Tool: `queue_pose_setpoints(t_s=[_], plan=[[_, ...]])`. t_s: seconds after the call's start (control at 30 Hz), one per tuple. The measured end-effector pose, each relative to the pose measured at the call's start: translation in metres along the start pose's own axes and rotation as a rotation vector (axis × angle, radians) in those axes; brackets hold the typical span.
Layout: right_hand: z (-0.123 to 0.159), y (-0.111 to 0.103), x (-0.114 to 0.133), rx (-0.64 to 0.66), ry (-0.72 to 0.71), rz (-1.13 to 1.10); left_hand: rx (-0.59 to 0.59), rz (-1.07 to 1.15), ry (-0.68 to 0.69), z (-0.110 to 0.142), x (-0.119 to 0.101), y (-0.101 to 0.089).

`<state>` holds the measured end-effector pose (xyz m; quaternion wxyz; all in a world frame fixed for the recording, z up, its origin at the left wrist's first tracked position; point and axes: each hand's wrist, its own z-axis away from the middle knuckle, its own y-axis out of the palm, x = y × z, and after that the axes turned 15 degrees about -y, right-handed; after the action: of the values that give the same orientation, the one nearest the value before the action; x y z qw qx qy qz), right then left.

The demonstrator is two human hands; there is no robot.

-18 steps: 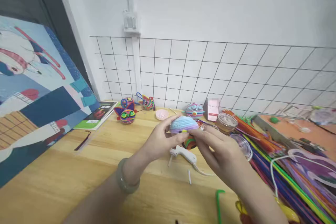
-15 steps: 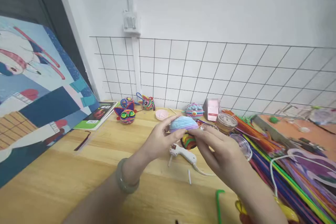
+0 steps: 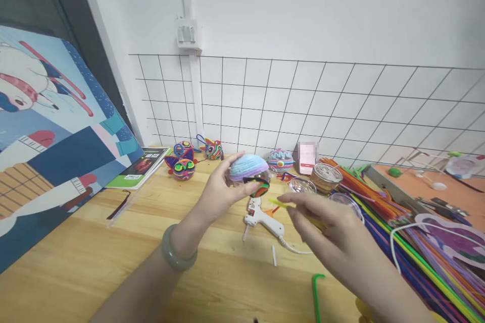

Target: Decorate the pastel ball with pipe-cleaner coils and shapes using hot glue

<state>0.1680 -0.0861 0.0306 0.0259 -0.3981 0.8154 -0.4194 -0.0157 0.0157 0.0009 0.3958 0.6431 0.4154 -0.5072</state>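
My left hand (image 3: 222, 189) is closed around a ball (image 3: 249, 167) wrapped in fuzzy pipe-cleaner strands, light blue on top with a purple band. Its lower part looks clear, with black, green and orange showing. Just to the right, my right hand (image 3: 329, 222) pinches a yellow pipe cleaner (image 3: 278, 203), which is slightly blurred and apart from the ball. Below the ball a white glue gun (image 3: 267, 222) lies on the wooden table (image 3: 212, 267), its cord running right.
Finished pipe-cleaner balls (image 3: 183, 167) stand by the wall, with a striped one (image 3: 281, 160) farther right. Bundled pipe cleaners (image 3: 405, 242) cover the right side. A green pipe cleaner (image 3: 316, 295), a glue stick (image 3: 274, 255), a phone (image 3: 307, 157) and a round container (image 3: 326, 174) lie about.
My left hand has moved left with the ball. My right hand has come away from it, and a yellow pipe cleaner now shows at its fingertips.
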Motion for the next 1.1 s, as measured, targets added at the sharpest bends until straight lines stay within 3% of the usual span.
queue_pose_setpoints(t_s=[0.13, 0.27, 0.33, 0.4, 0.47, 0.53, 0.67, 0.73, 0.87, 1.0, 1.1], plan=[[-0.004, 0.024, 0.016, 0.325, 0.061, -0.076, -0.146, -0.031, 0.085, -0.007, 0.003, -0.009], [-0.001, 0.092, 0.029, 0.566, -0.002, 0.207, -0.246, -0.053, 0.129, -0.013, 0.004, -0.014], [0.006, 0.125, 0.037, 0.633, -0.077, 0.288, -0.27, -0.057, 0.144, -0.015, 0.003, -0.016], [0.013, 0.145, 0.045, 0.658, -0.103, 0.283, -0.289, -0.052, 0.151, -0.016, 0.003, -0.018], [0.014, 0.147, 0.046, 0.709, -0.124, 0.226, -0.307, -0.04, 0.153, -0.017, 0.003, -0.019], [0.008, 0.134, 0.036, 0.746, -0.073, 0.135, -0.317, -0.032, 0.16, -0.018, 0.002, -0.021], [-0.007, 0.097, -0.017, 0.699, 0.163, 0.267, -0.325, -0.027, 0.165, -0.02, 0.003, -0.022], [-0.006, 0.089, -0.047, 0.679, 0.311, 0.352, -0.326, -0.023, 0.157, -0.021, 0.003, -0.022], [0.005, 0.099, -0.081, 0.716, 0.468, 0.367, -0.303, 0.004, 0.146, -0.022, 0.005, -0.021], [0.013, 0.116, -0.086, 0.735, 0.516, 0.284, -0.283, 0.009, 0.13, -0.021, 0.008, -0.019], [0.013, 0.12, -0.088, 0.672, 0.553, 0.228, -0.268, -0.002, 0.116, -0.02, 0.009, -0.018]])
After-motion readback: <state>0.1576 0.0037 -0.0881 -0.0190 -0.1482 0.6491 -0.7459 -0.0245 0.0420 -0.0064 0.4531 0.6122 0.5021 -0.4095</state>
